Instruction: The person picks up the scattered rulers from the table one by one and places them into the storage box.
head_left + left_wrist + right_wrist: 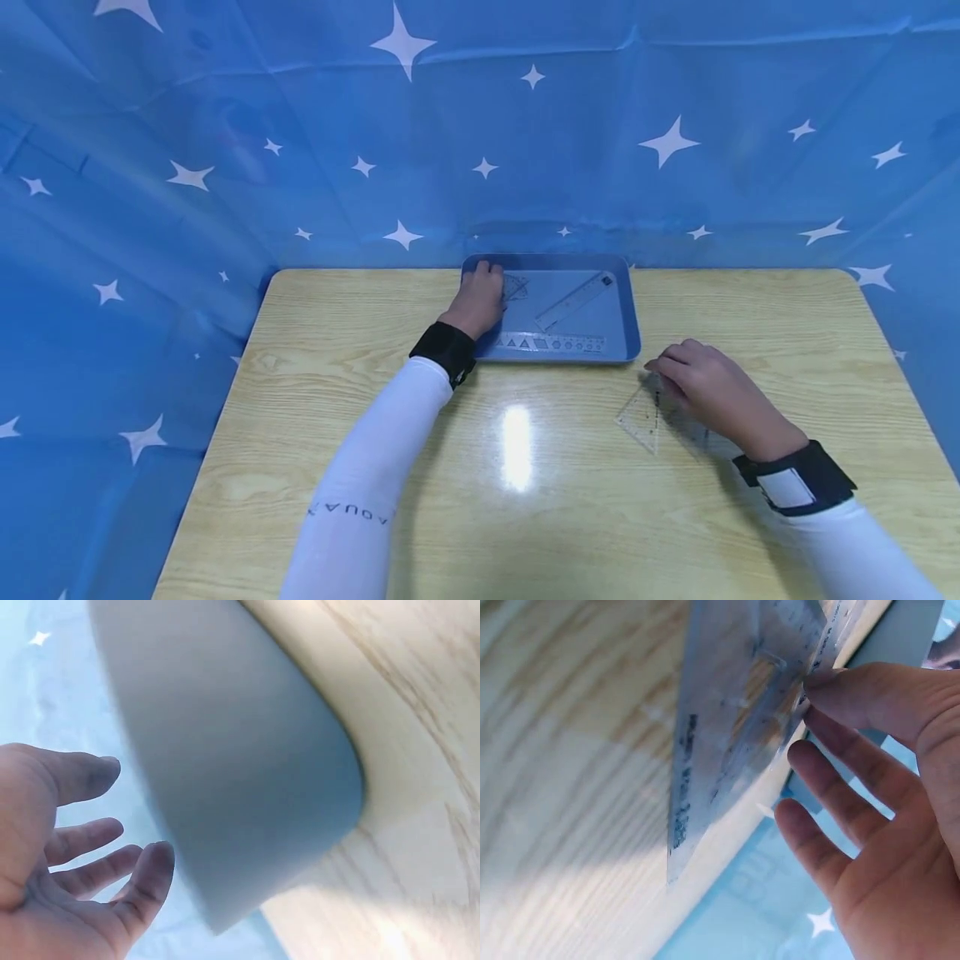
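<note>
A blue tray (634, 333) stands at the back of the table, holding clear plastic pieces. My left hand (482, 298) is over its left side, beside a small clear set square (516, 287). In the left wrist view its fingers (154, 881) are loosely bent with nothing visible between them, near the tray wall (247, 772). To the right of the tray, my right hand (701, 383) pinches a clear set square (641, 417) by its edge between thumb and index finger. That set square (697, 772) is tilted in the right wrist view, its other fingers spread.
A clear ruler (573, 302) lies slanted in the tray, and a stencil ruler (555, 342) with cut-out shapes lies along its front wall. The wooden table (337, 400) ends at a blue curtain (465, 108) with white stars.
</note>
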Demonstrator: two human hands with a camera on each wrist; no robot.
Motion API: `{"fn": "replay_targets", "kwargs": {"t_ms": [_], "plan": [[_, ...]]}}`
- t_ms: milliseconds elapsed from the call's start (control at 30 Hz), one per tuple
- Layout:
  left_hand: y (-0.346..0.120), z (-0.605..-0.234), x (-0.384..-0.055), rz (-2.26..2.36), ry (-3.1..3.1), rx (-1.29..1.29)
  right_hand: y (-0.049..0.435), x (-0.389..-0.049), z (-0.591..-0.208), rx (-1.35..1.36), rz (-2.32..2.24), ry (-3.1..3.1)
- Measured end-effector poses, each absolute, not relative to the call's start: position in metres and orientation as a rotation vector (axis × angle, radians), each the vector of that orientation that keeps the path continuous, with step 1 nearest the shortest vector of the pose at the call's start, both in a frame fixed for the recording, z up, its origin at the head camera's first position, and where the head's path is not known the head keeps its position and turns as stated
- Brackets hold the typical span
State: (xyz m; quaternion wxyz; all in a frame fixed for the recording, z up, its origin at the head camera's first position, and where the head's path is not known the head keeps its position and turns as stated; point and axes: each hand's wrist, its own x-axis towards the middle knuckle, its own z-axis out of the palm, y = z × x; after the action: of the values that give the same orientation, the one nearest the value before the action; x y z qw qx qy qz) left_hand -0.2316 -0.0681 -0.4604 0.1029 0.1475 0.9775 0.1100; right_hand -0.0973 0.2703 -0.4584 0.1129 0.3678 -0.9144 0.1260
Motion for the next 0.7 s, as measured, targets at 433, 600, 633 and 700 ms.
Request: {"fn": "replay_targets", "kwargs": {"t_ms": [433, 600, 633, 700], "plan": [[-0.075, -0.446, -0.209, 0.492, 2.948, 0.537, 0.264, -0.085, -0.473, 1.112, 0.345, -2.856], [-0.081, -0.436, -0.192, 0.492, 2.991, 0.684, 0.262, -0.083, -0.471, 1.132, 0.299, -2.852], [-0.082, -0.434, -0.189, 0.479, 3.004, 0.716, 0.262, -0.083, -0.471, 1.134, 0.290, -2.848], [-0.084, -0.432, -0.182, 0.460, 3.030, 0.767, 0.260, -0.084, -0.471, 1.139, 0.284, -2.839]]}}
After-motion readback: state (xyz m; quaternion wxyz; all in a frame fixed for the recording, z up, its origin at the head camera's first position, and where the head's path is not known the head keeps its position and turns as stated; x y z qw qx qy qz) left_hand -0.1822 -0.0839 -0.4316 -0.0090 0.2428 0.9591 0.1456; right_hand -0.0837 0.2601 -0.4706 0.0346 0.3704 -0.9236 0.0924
